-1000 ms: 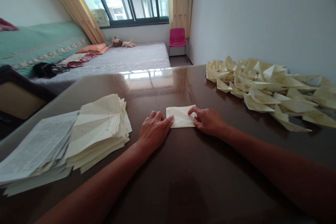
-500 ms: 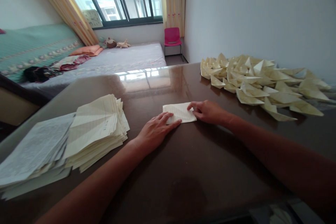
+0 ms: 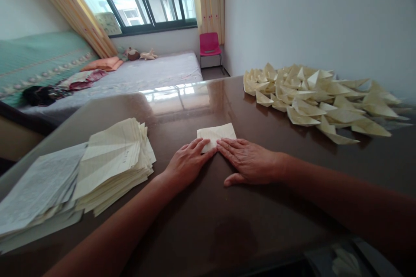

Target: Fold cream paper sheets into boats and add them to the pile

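Note:
A folded sheet of cream paper [image 3: 217,132] lies flat on the brown table [image 3: 182,229] in front of me. My left hand [image 3: 190,159] rests on its near left edge, fingers stretched out and thumb along the near side. Flat beside it, my right hand [image 3: 248,162] presses its fingertips on the near right part of the paper, with the thumb spread out on the table. Both hands' fingers cover the paper's near edge. Neither hand grips anything.
At left stand a stack of cream printed sheets [image 3: 110,156] and a pile of greyish printed sheets [image 3: 42,186]. Many folded paper boats [image 3: 308,95] crowd the far right, by the wall. Beyond the table are a bed [image 3: 162,67] and a pink chair [image 3: 209,44].
My right hand has gone from bent fingers at the paper's right end to lying flat along its near edge. My left hand stays on the paper's left. The view has shifted slightly right.

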Demonstrator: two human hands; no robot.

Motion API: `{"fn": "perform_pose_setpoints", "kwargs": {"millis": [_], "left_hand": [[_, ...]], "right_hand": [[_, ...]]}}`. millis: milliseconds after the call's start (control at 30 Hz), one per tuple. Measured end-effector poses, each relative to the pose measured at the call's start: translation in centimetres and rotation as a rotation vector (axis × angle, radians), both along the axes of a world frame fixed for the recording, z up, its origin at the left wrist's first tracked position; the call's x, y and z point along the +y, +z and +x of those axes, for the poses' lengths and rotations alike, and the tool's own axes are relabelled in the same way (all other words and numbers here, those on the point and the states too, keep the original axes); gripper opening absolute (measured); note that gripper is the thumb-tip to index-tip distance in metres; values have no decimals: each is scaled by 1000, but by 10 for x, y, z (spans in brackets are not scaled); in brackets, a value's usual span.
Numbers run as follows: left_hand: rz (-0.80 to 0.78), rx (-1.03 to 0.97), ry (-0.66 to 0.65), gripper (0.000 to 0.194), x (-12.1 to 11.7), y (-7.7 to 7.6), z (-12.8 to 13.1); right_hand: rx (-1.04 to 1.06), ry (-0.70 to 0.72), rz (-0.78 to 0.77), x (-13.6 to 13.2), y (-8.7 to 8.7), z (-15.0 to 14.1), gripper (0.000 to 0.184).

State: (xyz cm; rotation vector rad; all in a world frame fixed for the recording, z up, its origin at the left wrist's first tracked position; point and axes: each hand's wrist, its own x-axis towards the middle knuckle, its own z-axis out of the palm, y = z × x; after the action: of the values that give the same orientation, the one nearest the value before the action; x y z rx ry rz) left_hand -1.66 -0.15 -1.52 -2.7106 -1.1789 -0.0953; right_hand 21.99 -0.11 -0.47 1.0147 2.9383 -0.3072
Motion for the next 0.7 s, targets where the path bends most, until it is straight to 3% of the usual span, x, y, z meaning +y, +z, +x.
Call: {"fn": "perform_pose_setpoints", "kwargs": {"millis": [200,367,500,700], "left_hand": [[-4,62,39,46,-4,6,-4],[-1,112,61,45,-8,11,-4],[48,71,69,40,-7,7,-5],[124,-6,71,30,-1,0,-6]], "right_hand": [[-146,-136,117,1,5,4,100],[-269,-223,268,0,12,0,66],[-291,-172,330,8,18,-3,32],[-252,-160,349,13,25,-1,22]]}}
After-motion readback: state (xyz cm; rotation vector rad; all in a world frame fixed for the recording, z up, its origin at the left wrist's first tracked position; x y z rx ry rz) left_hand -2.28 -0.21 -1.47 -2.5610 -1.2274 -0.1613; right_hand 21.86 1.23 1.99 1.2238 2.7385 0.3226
